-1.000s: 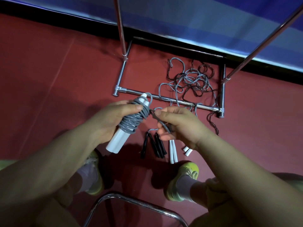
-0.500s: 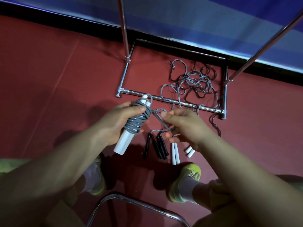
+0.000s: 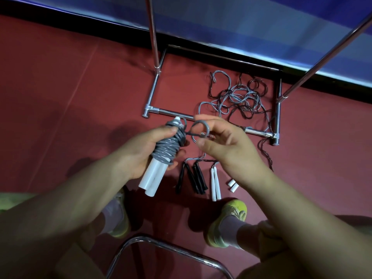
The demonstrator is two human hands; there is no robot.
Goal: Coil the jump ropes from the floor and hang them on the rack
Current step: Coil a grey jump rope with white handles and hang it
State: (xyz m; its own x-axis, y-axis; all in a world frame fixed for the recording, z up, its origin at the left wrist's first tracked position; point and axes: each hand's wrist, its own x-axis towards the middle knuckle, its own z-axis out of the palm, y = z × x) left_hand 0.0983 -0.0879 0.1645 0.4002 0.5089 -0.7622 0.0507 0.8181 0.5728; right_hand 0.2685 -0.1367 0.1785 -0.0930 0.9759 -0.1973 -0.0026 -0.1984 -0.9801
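My left hand [image 3: 138, 152] grips a grey jump rope [image 3: 168, 147] wound in a tight coil round its two white handles [image 3: 153, 178]. My right hand [image 3: 227, 146] pinches the free end of that rope, which forms a small loop [image 3: 198, 127] between thumb and forefinger. A tangle of grey and black ropes [image 3: 237, 97] lies on the red floor inside the rack's base. Their black handles [image 3: 193, 178] and white handles [image 3: 215, 184] lie side by side below my hands. The chrome rack [image 3: 153, 37] stands ahead.
The rack's base bars [image 3: 259, 132] frame the tangle, and a slanted chrome rail [image 3: 322, 55] rises at the right. A blue wall runs along the back. My yellow shoes [image 3: 235, 208] stand on the floor, with a chrome chair frame [image 3: 161, 244] just below them.
My right hand has lifted and turned, pulling the rope's end into a small loop near the top of the coil. The left hand kept its hold and tilted the handles more upright.
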